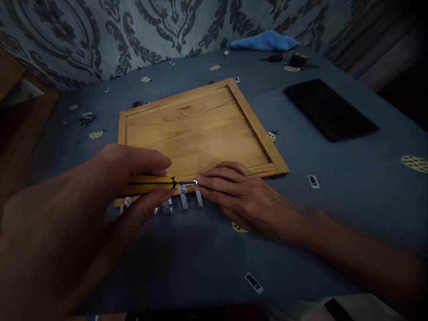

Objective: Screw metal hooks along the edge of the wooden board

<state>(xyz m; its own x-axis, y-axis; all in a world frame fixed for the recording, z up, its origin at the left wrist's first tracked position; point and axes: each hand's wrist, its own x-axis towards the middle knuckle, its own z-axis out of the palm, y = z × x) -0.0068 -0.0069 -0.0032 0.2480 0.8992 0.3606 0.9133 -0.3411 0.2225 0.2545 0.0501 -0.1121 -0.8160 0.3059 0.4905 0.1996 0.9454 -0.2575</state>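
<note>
Where the left hand (pixel 83 196) blurs, hiding the near-left side of the wooden panel (pixel 194 129), its thumb and finger pinch a yellow screwdriver (pixel 150 183) pointing right; by metal hooks (pixel 183 198), the right hand (pixel 247 196) meets the tip, grip unclear.

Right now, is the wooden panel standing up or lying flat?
Lying flat: the wooden panel rests on the table, its recessed face up.

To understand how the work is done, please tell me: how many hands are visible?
2. The left hand holds the yellow-handled tool; the right hand is at the wooden panel's near edge, beside the tool's tip. No others show.
</note>
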